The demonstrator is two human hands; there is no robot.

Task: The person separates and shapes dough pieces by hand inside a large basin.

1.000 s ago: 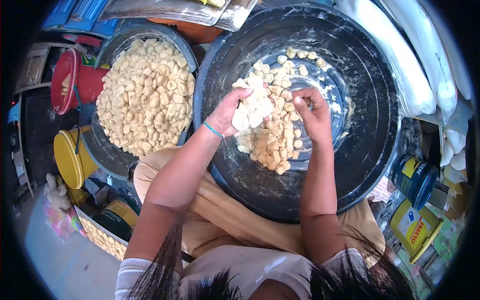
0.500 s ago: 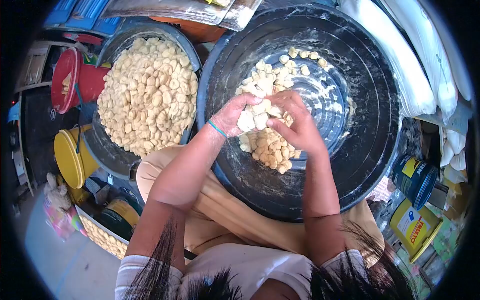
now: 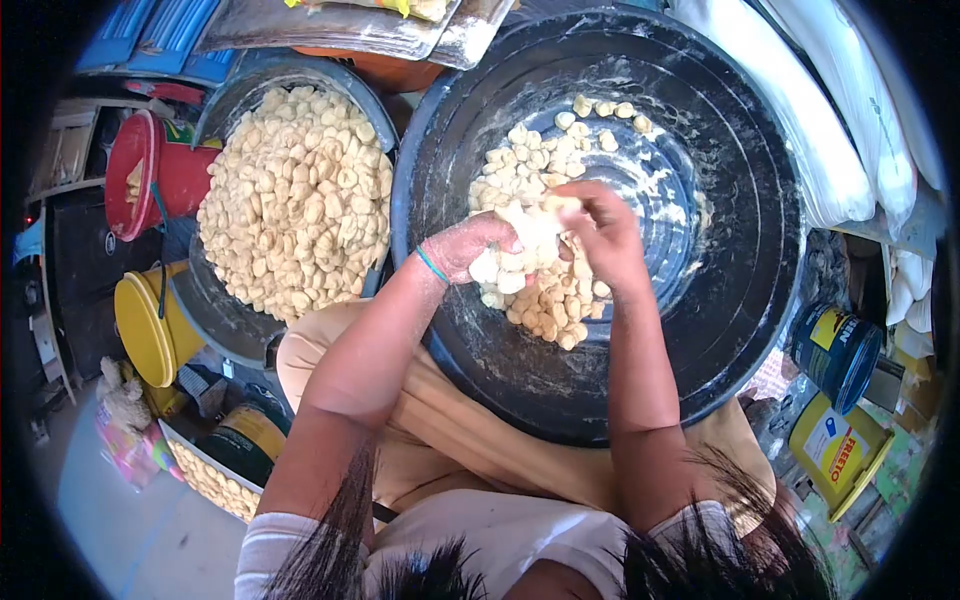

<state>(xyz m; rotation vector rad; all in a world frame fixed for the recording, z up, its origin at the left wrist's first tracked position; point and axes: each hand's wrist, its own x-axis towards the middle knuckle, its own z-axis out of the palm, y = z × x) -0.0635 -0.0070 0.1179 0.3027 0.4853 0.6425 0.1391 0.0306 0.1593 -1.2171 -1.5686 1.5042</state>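
My left hand point(image 3: 472, 246), with a teal band at the wrist, is closed around a clump of pale dough pieces point(image 3: 515, 250) above the large black basin point(image 3: 730, 330). The fingers of my right hand point(image 3: 605, 235) are pinched on a dough piece point(image 3: 562, 212) at the clump's right side. Beneath both hands lies a heap of small rounded dough pieces point(image 3: 555, 305), whiter at the back and more tan at the front. A few single pieces point(image 3: 604, 108) sit toward the basin's back.
On the left a dark tub point(image 3: 225, 325) holds a high pile of similar pieces point(image 3: 300, 200). Red point(image 3: 175, 175) and yellow point(image 3: 150, 325) buckets stand beyond it. Metal trays point(image 3: 350, 30) overhang the back; white sacks point(image 3: 790, 120) line the right, above a dark blue can point(image 3: 835, 355) and yellow container point(image 3: 838, 455).
My right hand first came in to the clump, then drew slightly back and up with a piece between its fingers. My left hand keeps hold of the clump. The view has shifted slightly.
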